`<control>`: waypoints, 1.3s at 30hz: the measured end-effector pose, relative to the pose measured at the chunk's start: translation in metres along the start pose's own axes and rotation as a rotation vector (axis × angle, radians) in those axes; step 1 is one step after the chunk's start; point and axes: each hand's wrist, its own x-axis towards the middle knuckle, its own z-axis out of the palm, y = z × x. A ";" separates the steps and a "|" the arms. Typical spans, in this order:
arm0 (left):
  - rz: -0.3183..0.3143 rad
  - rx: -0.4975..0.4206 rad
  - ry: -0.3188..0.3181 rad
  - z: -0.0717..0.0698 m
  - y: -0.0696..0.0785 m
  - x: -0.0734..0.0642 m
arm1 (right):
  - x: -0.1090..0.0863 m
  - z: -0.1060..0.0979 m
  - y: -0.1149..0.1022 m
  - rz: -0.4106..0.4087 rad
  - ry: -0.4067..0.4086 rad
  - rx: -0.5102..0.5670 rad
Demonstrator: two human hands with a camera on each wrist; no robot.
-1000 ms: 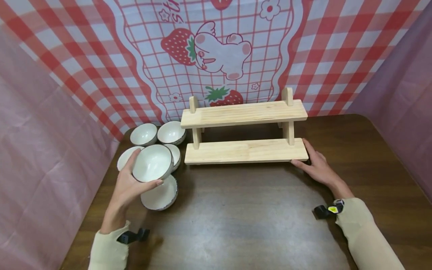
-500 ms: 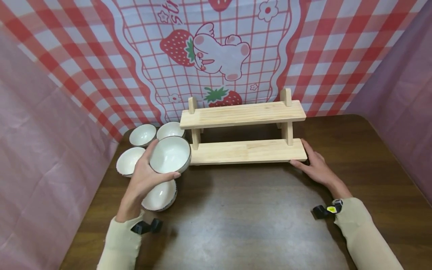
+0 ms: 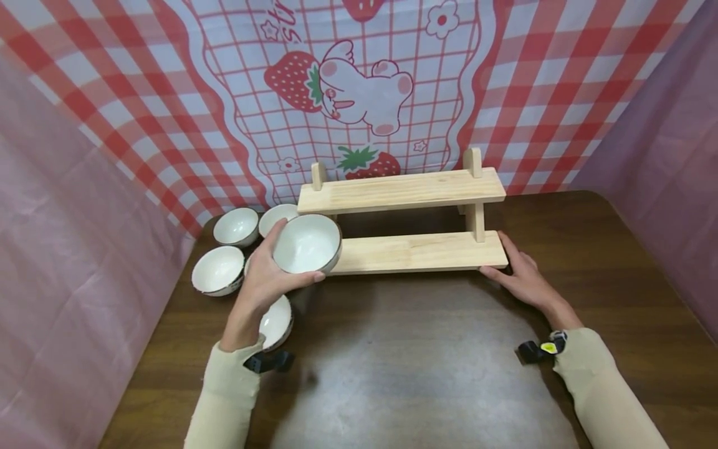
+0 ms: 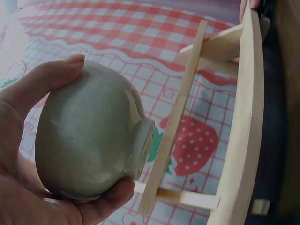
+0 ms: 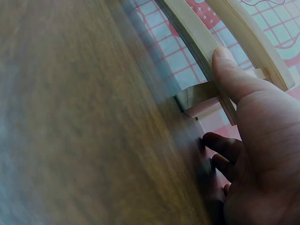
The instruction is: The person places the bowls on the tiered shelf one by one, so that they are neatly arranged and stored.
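My left hand (image 3: 259, 287) holds a white bowl (image 3: 307, 242) with a dark rim, its thumb and fingers spread round the sides. The bowl is raised, tilted, and overlaps the left end of the two-tier wooden shelf (image 3: 421, 251) in the head view. Up close in the left wrist view, the bowl's pale speckled outside (image 4: 89, 126) and foot ring face the shelf boards. At the shelf's right end, my right hand (image 3: 527, 280) grips the lower board, with its thumb (image 5: 225, 65) on the front edge and its fingers by the end.
Several more white bowls, such as the back-left bowl (image 3: 235, 226) and the front bowl (image 3: 276, 321), stand on the left of the brown table (image 3: 426, 355). One is mostly hidden behind my left hand. A red-and-white checked cloth (image 3: 538, 93) hangs behind the shelf.
My left hand has carried the bowl right and slightly up, from above the other bowls to the shelf's left end. The right hand keeps its grip on the shelf.
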 end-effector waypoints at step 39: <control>0.119 -0.067 -0.012 0.074 0.065 0.065 | 0.000 0.001 0.002 -0.027 -0.002 0.021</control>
